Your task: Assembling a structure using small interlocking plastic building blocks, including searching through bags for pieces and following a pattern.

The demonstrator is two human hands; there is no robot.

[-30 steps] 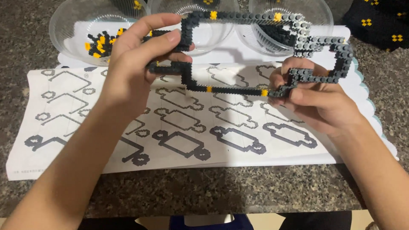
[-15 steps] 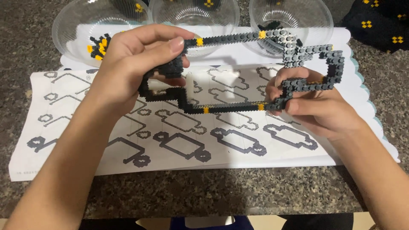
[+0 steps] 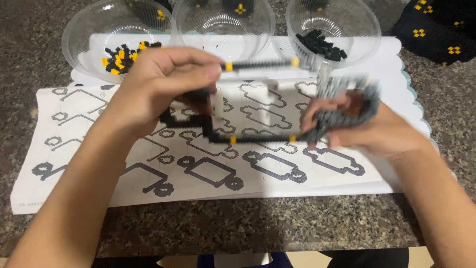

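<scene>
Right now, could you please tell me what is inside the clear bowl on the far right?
The right bowl holds a small heap of black pieces. The brick frame and motion blur cover its near rim, so any pieces there stay unseen.

a speckled dark granite desk [image 3: 248,223] fills the view, evenly lit; a dark cloth [image 3: 441,25] with yellow marks lies at its far right corner.

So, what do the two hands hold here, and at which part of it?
Both hold one dark brick frame with yellow bits. The left hand grips its left end, the right hand its right end. It is above the paper sheet. The picture is blurred.
</scene>
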